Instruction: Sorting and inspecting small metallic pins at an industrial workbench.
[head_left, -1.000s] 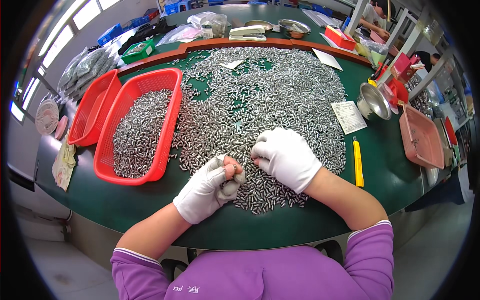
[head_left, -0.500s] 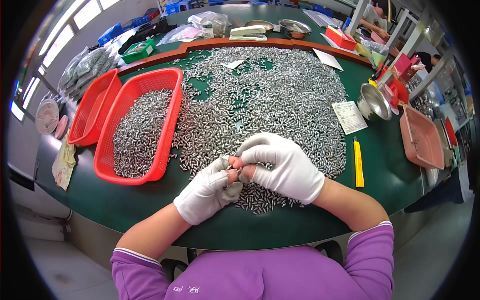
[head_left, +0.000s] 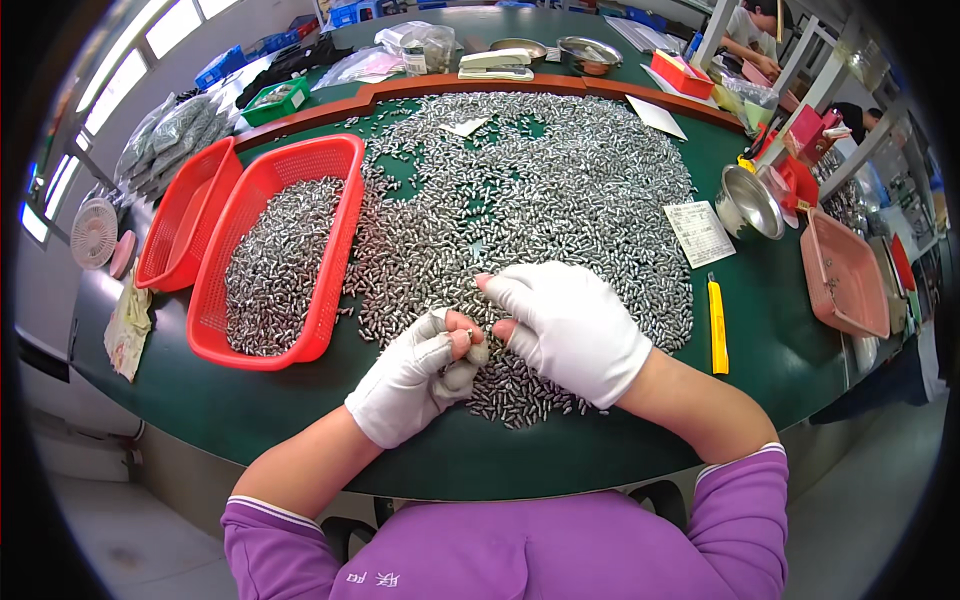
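Observation:
A wide spread of small silvery metal pieces (head_left: pixel 590 200) covers the green table in front of me. Over its near edge, my left hand (head_left: pixel 415 378), in a white glove with bare fingertips, is closed in a pinch. A tiny metal piece seems to show at its thumb and index finger, mostly hidden. My right hand (head_left: pixel 572 325), gloved likewise, hovers just to the right, thumb and index finger apart and nothing visible between them. To the left, a red perforated basket (head_left: pixel 345 235) holds a heap of similar pieces.
A second red basket (head_left: pixel 165 245) stands farther left, beside a cloth (head_left: pixel 127 330). On the right lie a yellow utility knife (head_left: pixel 717 325) and a printed slip (head_left: pixel 699 236), near a metal bowl (head_left: pixel 748 203) and a pink tray (head_left: pixel 843 275). A wooden rail (head_left: pixel 340 107) borders the far side.
My right hand has drawn away from the left, and its thumb and index finger have spread apart. My left hand stays in nearly the same place, still pinched.

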